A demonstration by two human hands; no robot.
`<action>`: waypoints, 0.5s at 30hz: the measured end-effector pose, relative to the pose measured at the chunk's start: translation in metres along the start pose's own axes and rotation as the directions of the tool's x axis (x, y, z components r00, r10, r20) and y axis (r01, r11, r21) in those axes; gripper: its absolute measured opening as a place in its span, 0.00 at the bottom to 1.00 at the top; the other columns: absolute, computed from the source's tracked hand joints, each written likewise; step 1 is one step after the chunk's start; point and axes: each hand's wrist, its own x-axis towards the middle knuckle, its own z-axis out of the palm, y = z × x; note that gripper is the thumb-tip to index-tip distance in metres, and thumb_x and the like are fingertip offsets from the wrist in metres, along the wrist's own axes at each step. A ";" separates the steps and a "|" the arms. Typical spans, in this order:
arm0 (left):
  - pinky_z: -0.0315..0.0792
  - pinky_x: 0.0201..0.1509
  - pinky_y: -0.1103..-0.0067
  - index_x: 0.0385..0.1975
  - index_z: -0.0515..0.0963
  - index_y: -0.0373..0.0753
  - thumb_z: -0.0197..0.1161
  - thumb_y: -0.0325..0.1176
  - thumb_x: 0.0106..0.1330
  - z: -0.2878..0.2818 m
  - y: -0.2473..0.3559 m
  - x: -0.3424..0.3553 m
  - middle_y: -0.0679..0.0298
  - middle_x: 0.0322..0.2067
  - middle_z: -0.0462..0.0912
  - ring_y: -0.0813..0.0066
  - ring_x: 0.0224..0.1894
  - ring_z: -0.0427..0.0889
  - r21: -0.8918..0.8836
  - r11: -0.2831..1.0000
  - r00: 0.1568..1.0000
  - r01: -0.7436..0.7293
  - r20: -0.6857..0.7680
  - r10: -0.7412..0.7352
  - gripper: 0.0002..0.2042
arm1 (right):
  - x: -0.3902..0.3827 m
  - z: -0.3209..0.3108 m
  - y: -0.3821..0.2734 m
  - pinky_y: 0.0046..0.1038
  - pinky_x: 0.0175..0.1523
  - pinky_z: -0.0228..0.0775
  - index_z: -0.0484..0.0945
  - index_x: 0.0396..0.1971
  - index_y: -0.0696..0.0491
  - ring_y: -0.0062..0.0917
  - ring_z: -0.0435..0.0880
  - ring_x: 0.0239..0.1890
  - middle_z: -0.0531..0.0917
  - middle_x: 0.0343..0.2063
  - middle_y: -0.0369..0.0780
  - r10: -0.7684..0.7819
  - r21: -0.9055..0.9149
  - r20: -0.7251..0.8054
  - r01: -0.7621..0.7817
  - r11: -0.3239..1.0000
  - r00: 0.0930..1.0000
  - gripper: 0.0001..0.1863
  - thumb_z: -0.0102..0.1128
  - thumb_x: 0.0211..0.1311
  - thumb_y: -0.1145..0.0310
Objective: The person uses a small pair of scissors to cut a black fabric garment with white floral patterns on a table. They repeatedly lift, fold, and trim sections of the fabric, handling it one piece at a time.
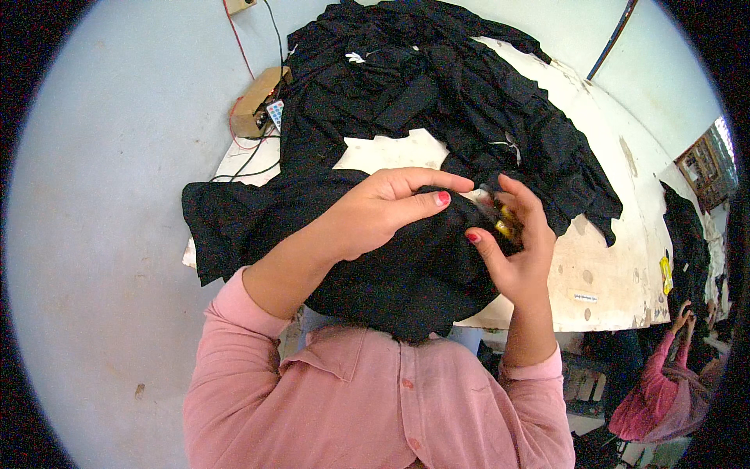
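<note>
The person wears a pink shirt (461, 414) of soft, plain cloth, creased across the front. A stitched placket (410, 414) runs down its middle, bearing small round buttons (407, 384) of a deeper, redder pink, one toward the far end and another nearer. To the left sits a flap (334, 361) with a stitched edge, its near corner angled. The left sleeve (238, 344) and right sleeve (537, 395) match the shirt, each ending in a plain, paler-looking band partway along the forearm. Red polish shows on the thumbnails of the left hand (383, 207) and right hand (522, 246).
</note>
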 end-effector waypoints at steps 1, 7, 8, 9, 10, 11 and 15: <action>0.67 0.49 0.85 0.47 0.77 0.34 0.57 0.30 0.66 -0.002 0.001 0.000 0.66 0.41 0.80 0.84 0.43 0.75 0.067 0.997 0.999 0.040 -0.006 -0.040 0.13 | -0.002 0.001 0.001 0.17 0.31 0.65 0.73 0.50 0.53 0.16 0.73 0.24 0.82 0.31 0.37 0.151 0.147 0.024 -0.152 0.977 0.988 0.26 0.69 0.47 0.74; 0.68 0.42 0.83 0.35 0.78 0.34 0.64 0.33 0.61 -0.024 0.009 -0.001 0.70 0.34 0.80 0.84 0.37 0.75 0.594 0.786 0.982 -0.171 0.032 0.188 0.09 | -0.001 -0.019 0.010 0.16 0.38 0.65 0.74 0.43 0.54 0.13 0.73 0.31 0.77 0.29 0.33 0.298 0.286 0.078 -0.308 0.907 0.951 0.17 0.61 0.51 0.81; 0.68 0.41 0.83 0.32 0.77 0.35 0.64 0.34 0.62 -0.026 0.003 0.000 0.71 0.33 0.80 0.84 0.36 0.75 0.456 0.867 0.977 -0.202 0.027 0.213 0.08 | -0.001 -0.020 0.011 0.17 0.39 0.65 0.74 0.42 0.55 0.15 0.74 0.32 0.77 0.29 0.34 0.302 0.272 0.084 -0.314 0.910 0.950 0.16 0.62 0.52 0.80; 0.68 0.40 0.83 0.30 0.77 0.35 0.64 0.34 0.62 -0.027 0.000 0.000 0.72 0.31 0.79 0.84 0.34 0.74 0.305 0.924 0.971 -0.231 0.018 0.237 0.08 | -0.001 -0.020 0.011 0.18 0.40 0.66 0.74 0.42 0.55 0.17 0.74 0.32 0.77 0.29 0.35 0.306 0.256 0.091 -0.319 0.912 0.948 0.16 0.62 0.52 0.79; 0.65 0.40 0.83 0.26 0.74 0.37 0.63 0.34 0.62 -0.015 0.017 -0.003 0.71 0.32 0.78 0.84 0.35 0.72 0.109 0.993 0.999 -0.038 0.022 0.036 0.09 | -0.001 -0.021 0.013 0.18 0.41 0.66 0.74 0.42 0.55 0.19 0.75 0.33 0.76 0.30 0.36 0.314 0.240 0.093 -0.327 0.914 0.945 0.15 0.62 0.53 0.78; 0.65 0.42 0.83 0.29 0.75 0.38 0.62 0.35 0.63 -0.014 0.016 -0.004 0.71 0.33 0.78 0.83 0.36 0.72 0.104 0.994 0.999 0.034 -0.006 -0.033 0.08 | 0.002 -0.021 0.013 0.20 0.41 0.67 0.74 0.44 0.55 0.22 0.76 0.34 0.76 0.31 0.38 0.226 0.119 0.084 -0.235 0.965 0.971 0.16 0.62 0.53 0.77; 0.65 0.49 0.84 0.39 0.76 0.38 0.58 0.37 0.65 -0.017 0.002 -0.004 0.68 0.37 0.78 0.81 0.40 0.74 0.169 0.976 0.982 0.139 -0.150 -0.114 0.10 | 0.006 -0.013 0.000 0.23 0.45 0.65 0.70 0.56 0.58 0.28 0.73 0.38 0.71 0.37 0.43 0.085 -0.228 0.052 -0.071 0.971 0.995 0.24 0.61 0.57 0.72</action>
